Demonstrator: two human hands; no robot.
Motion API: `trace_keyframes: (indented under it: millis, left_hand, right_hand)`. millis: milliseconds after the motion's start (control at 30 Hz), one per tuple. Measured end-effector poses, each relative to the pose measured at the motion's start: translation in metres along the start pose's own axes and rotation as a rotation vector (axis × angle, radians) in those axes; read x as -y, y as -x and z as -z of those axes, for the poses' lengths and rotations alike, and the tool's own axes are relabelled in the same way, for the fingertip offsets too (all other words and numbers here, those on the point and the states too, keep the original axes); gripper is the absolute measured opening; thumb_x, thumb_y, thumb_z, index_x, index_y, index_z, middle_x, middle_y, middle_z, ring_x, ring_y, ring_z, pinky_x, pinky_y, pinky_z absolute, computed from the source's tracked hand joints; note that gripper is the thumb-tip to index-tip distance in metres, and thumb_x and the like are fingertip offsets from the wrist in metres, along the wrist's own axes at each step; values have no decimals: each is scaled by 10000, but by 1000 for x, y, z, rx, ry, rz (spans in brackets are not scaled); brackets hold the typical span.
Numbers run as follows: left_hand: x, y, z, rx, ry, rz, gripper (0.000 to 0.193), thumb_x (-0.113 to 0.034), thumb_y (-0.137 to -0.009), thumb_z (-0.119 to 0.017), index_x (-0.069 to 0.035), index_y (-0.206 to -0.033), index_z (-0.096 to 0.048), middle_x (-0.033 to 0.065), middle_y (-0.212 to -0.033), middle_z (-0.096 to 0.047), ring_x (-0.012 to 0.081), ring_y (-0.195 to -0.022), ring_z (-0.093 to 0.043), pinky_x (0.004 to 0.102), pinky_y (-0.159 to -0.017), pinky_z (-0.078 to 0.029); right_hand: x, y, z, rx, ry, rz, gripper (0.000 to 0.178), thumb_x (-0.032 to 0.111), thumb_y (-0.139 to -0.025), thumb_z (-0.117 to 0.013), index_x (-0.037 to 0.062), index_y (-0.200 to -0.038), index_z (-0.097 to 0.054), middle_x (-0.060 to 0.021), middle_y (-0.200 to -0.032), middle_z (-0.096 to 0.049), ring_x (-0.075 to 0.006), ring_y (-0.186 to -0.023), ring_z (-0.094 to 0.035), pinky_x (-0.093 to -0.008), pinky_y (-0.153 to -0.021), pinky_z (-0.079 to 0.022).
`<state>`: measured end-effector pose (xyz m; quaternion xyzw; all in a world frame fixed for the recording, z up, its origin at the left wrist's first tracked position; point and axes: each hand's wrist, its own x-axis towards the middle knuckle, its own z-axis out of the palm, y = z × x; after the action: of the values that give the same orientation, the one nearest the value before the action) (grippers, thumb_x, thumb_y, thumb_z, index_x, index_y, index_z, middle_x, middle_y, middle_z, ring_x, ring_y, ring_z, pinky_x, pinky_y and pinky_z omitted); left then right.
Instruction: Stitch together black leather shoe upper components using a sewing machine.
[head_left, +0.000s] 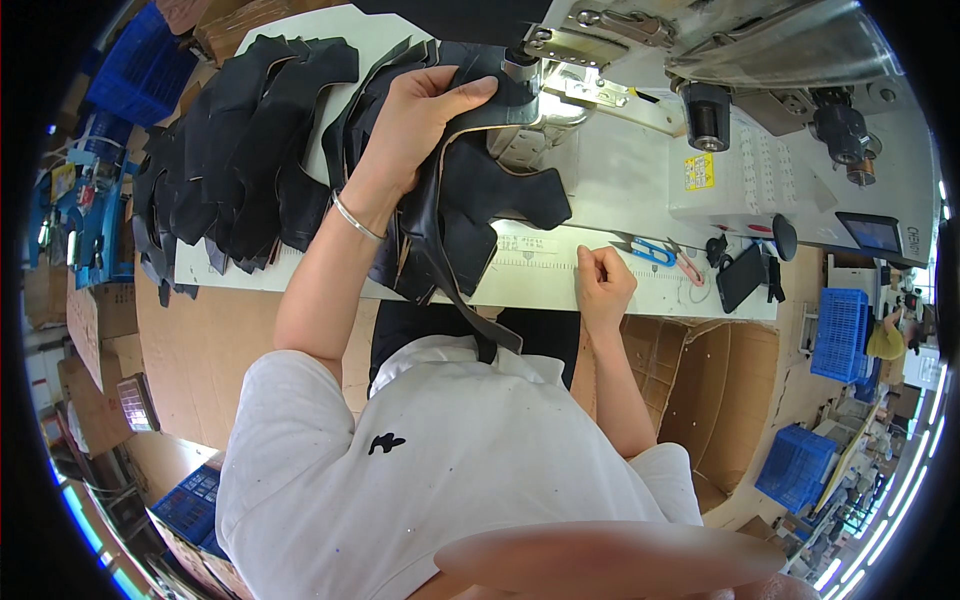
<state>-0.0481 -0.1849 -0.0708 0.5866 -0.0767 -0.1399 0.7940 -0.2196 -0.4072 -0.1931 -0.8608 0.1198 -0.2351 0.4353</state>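
My left hand [430, 110] grips a black leather piece [515, 112] by its edge, thumb on top, beside the sewing machine's metal working parts [520, 72]. A long black strip [445, 265] hangs from the work over the table's front edge toward my lap. More black cut pieces [500, 185] lie beneath and beside that hand. At the front edge of the table, my right hand [605, 285] is closed with curled fingers; what it holds, if anything, is hidden. Blue-handled scissors [653, 252] and a pink-handled tool [690, 266] lie just right of it.
A heap of black pieces [250, 150] covers the table's left side. The sewing machine [780, 50] reaches over the far right. A black device [741, 278] lies near the table's right end. Below stands an open cardboard box [725, 400], with a blue crate [797, 467] farther right.
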Motion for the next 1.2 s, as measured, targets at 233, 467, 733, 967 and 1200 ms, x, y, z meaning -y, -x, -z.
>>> trace_keyframes:
  millis: [233, 467, 733, 967, 1200]
  left_hand:
    - [-5, -5, 1, 3, -38, -7, 151, -137, -870, -688, 11, -896, -707, 22, -783, -686, 50, -620, -607, 172, -554, -476]
    - [-9, -9, -1, -4, -52, -10, 152, -137, -870, -687, 13, -888, -706, 33, -780, -688, 56, -616, -611, 179, -548, -480]
    - [-6, -11, -2, -62, -33, -20, 149, -127, -867, -689, 21, -881, -705, 40, -783, -688, 66, -613, -612, 188, -554, -487]
    - [4, -8, -6, -103, 49, -87, 153, -133, -866, -695, 19, -879, -706, 29, -785, -683, 50, -628, -593, 182, -574, -477]
    - [9, -2, -9, -157, 0, -126, 187, -170, -873, -693, 16, -892, -698, 15, -762, -672, 41, -607, -573, 189, -535, -456]
  right_hand:
    - [-2, -1, -1, -3, -20, 3, 289, 113, -844, -702, 10, -659, -505, -38, -541, -396, -134, -486, -338, -298, -456, -279]
    - [-1, -1, -1, -7, -35, -6, 273, 90, -854, -686, 8, -663, -509, 27, -558, -370, -54, -535, -310, -239, -475, -247]
    - [-1, -1, -1, -10, -20, 0, 279, 96, -857, -683, 7, -660, -507, 27, -554, -365, -56, -529, -306, -244, -471, -243]
    - [-1, -1, -1, -17, -14, 2, 282, 95, -857, -680, 7, -656, -503, 26, -554, -363, -56, -530, -305, -243, -472, -241]
    - [-1, -2, -1, -21, -30, -13, 289, 100, -853, -685, 6, -654, -500, -2, -544, -377, -82, -510, -314, -267, -466, -255]
